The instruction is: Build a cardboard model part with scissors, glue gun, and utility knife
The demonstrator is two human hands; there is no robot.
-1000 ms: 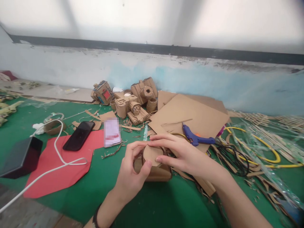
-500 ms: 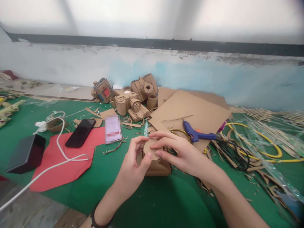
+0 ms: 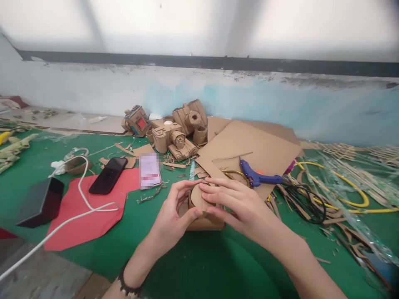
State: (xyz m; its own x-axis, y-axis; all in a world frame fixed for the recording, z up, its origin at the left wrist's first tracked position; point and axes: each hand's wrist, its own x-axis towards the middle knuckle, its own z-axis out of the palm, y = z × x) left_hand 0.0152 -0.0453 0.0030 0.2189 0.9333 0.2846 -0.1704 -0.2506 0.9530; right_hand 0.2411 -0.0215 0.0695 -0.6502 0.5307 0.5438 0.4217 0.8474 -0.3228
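A round cardboard disc point(image 3: 197, 200) lies on top of a cardboard ring that stands on a small cardboard box point(image 3: 205, 224), low in the middle of the view. My left hand point(image 3: 176, 203) curls around the left side, its thumb and fingers gripping the disc and the ring under it. From the right, my right hand point(image 3: 233, 199) lays its fingers over the disc, pressing on its top and far edge. Much of the ring is hidden behind my fingers.
A blue glue gun point(image 3: 257, 175) rests on cardboard sheets point(image 3: 249, 139) to the right, near a coiled black cable point(image 3: 307, 201). Behind stand cardboard camera models point(image 3: 166, 135). Leftward are a black phone point(image 3: 109, 175), red paper point(image 3: 84, 228), a white cable and a dark box point(image 3: 40, 202).
My right hand's fingers have slid a little and now cover more of the disc's right side. My left hand keeps its hold. The whole view has shifted slightly.
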